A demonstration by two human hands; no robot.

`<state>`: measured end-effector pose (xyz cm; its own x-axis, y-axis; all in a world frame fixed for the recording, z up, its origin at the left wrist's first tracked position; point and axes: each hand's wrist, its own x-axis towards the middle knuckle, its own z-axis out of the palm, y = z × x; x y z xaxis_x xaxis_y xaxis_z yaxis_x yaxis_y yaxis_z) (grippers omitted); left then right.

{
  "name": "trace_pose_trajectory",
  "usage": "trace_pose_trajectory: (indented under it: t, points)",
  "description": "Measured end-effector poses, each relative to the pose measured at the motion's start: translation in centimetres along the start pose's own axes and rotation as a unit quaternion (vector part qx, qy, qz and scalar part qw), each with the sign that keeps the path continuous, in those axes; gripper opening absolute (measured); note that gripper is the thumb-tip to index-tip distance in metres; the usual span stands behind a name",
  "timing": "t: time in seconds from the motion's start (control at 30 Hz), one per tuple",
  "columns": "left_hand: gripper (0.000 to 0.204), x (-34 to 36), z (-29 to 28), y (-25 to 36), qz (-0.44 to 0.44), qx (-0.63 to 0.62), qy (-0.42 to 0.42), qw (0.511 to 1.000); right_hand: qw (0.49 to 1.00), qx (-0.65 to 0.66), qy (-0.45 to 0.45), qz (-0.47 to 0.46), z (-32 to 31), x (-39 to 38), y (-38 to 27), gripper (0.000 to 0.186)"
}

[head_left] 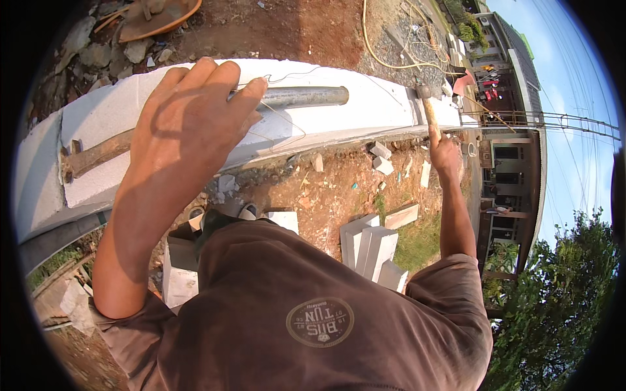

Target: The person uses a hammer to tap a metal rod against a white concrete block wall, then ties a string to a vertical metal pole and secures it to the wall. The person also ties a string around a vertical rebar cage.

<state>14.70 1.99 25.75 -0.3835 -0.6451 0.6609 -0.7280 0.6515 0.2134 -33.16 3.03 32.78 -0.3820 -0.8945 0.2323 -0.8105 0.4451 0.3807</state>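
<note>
My left hand (189,124) reaches over the top of a white block wall (378,107), its fingertips pinching a thin wire (290,75) that loops across the wall top. Just past the fingers a grey metal pipe (306,97) lies lengthwise on the wall. My right hand (445,153) is stretched out to the right and grips the wooden handle of a hammer (427,104). The hammer's head is up beside the wall's right end.
A rusty tool with a wooden handle (98,155) lies on the wall at the left. Stacked white blocks (372,247) and block fragments (381,159) sit on the red earth below. An orange pan (156,16) and a yellow hose (378,55) lie beyond the wall.
</note>
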Motion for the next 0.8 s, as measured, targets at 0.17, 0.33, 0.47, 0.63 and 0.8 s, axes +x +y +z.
trace_pose_trajectory:
  t: [0.17, 0.33, 0.47, 0.63, 0.8]
  points:
    - [0.027, 0.3, -0.7, 0.2, 0.004, 0.014, -0.017, 1.0, 0.99, 0.123, 0.046, -0.051, -1.9, -0.1, -1.6, 0.069]
    - [0.028, 0.2, -0.5, 0.2, 0.013, -0.003, 0.0, 1.0, 0.998, 0.031, 0.046, -0.013, 1.4, 0.0, 1.5, 0.064]
    - [0.036, 0.2, -0.8, 0.1, -0.01, 0.003, -0.031, 0.999, 0.997, 0.071, 0.017, -0.012, -2.2, 0.3, -0.4, 0.067]
    - [0.029, 0.5, -0.8, 0.2, 0.008, 0.0, -0.013, 1.0, 1.0, 0.029, -0.004, -0.002, 0.4, 1.1, 1.4, 0.07]
    - [0.032, 0.6, -0.8, 0.6, 0.001, -0.003, -0.032, 0.999, 0.989, 0.116, -0.008, 0.096, 0.8, 0.2, 6.4, 0.065]
